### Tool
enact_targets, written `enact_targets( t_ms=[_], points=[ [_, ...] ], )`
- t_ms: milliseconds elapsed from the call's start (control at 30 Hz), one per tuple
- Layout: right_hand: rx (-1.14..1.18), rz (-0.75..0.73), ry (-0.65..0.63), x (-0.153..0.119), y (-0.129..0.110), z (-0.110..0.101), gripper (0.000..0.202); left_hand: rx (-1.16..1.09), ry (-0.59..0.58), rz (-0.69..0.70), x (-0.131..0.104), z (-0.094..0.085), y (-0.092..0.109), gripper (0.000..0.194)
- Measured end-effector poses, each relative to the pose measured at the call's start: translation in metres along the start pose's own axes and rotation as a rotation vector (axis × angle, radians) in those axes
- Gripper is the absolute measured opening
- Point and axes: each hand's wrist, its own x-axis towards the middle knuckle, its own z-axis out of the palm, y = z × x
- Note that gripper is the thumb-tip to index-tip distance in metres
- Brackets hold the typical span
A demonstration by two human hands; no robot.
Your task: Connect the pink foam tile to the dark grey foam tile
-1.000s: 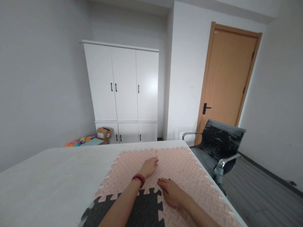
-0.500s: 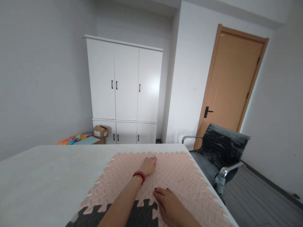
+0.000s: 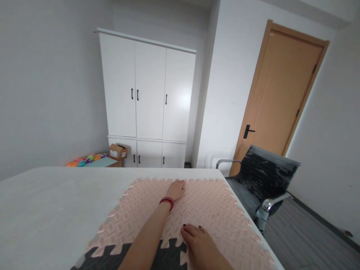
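On the left, the grey table (image 3: 56, 202) is seen bare, with the dark foam tile (image 3: 112, 257) locked by its teeth into the near edge of the pink foam mat (image 3: 219, 213). The mat is laid flat at the table's right end, its long axis running left to right. The left hand (image 3: 176, 189) is stretched far out, flat and open, pressed on the mat's far edge; nothing is gripped. The right hand (image 3: 198, 243) is laid palm-down, fingers spread, near the tile's seam. A black chair (image 3: 264, 176) is seen further right.
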Motion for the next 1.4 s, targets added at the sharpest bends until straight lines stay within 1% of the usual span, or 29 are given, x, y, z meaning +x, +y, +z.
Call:
enact_targets(
  t_ms=[133, 233, 333, 400, 467, 500, 600, 667, 733, 800, 867, 933, 1000, 1067, 1167, 1233, 1300, 1367, 1400],
  points=[
    [-0.013, 0.004, -0.025, 0.001, 0.0, 0.001, 0.052, 0.065, -0.027, 0.006, 0.003, 0.007, 0.0, 0.031],
    [-0.019, 0.027, -0.043, -0.001, -0.002, 0.006, 0.056, 0.104, -0.028, -0.006, 0.004, 0.008, 0.005, 0.033],
    [-0.038, 0.07, -0.055, -0.006, -0.006, 0.007, 0.057, 0.115, -0.023, -0.027, 0.003, 0.0, 0.018, 0.036],
    [-0.024, 0.039, -0.069, -0.013, -0.007, -0.002, 0.056, 0.097, -0.014, -0.029, -0.003, -0.012, 0.025, 0.041],
    [0.01, -0.025, -0.086, -0.023, -0.004, -0.016, 0.053, 0.068, -0.004, -0.005, -0.02, -0.03, 0.027, 0.045],
    [0.024, -0.045, -0.082, -0.029, 0.0, -0.025, 0.052, 0.053, -0.002, 0.019, -0.033, -0.04, 0.026, 0.047],
    [0.017, -0.01, -0.031, -0.046, 0.019, -0.045, 0.052, 0.013, -0.035, 0.135, -0.087, -0.062, 0.024, 0.045],
    [-0.014, 0.045, -0.002, -0.053, 0.035, -0.053, 0.054, -0.012, -0.083, 0.223, -0.124, -0.067, 0.029, 0.04],
    [-0.032, 0.089, 0.015, -0.059, 0.051, -0.057, 0.056, -0.027, -0.119, 0.276, -0.151, -0.064, 0.04, 0.04],
    [-0.03, 0.126, 0.034, -0.065, 0.065, -0.059, 0.06, -0.024, -0.127, 0.282, -0.164, -0.055, 0.054, 0.042],
    [-0.022, 0.159, 0.051, -0.072, 0.077, -0.06, 0.061, -0.006, -0.109, 0.252, -0.166, -0.046, 0.066, 0.04],
    [-0.014, 0.191, 0.074, -0.081, 0.089, -0.061, 0.062, 0.008, -0.086, 0.211, -0.162, -0.038, 0.074, 0.034],
    [0.006, 0.235, 0.107, -0.091, 0.102, -0.061, 0.063, 0.009, -0.071, 0.179, -0.157, -0.033, 0.077, 0.03],
    [0.048, 0.311, 0.149, -0.101, 0.116, -0.062, 0.062, -0.001, -0.072, 0.16, -0.153, -0.03, 0.078, 0.029],
    [0.088, 0.439, 0.209, -0.116, 0.139, -0.067, 0.059, -0.03, -0.087, 0.134, -0.152, -0.033, 0.069, 0.033],
    [0.079, 0.499, 0.245, -0.124, 0.154, -0.072, 0.056, -0.044, -0.056, 0.071, -0.156, -0.042, 0.051, 0.042],
    [0.063, 0.544, 0.274, -0.131, 0.169, -0.078, 0.053, -0.032, 0.023, -0.062, -0.166, -0.057, 0.022, 0.048],
    [0.051, 0.578, 0.3, -0.134, 0.182, -0.082, 0.052, 0.009, 0.096, -0.238, -0.183, -0.075, -0.015, 0.048],
    [0.046, 0.586, 0.31, -0.134, 0.187, -0.082, 0.052, 0.034, 0.112, -0.322, -0.193, -0.082, -0.034, 0.045]
  ],
)
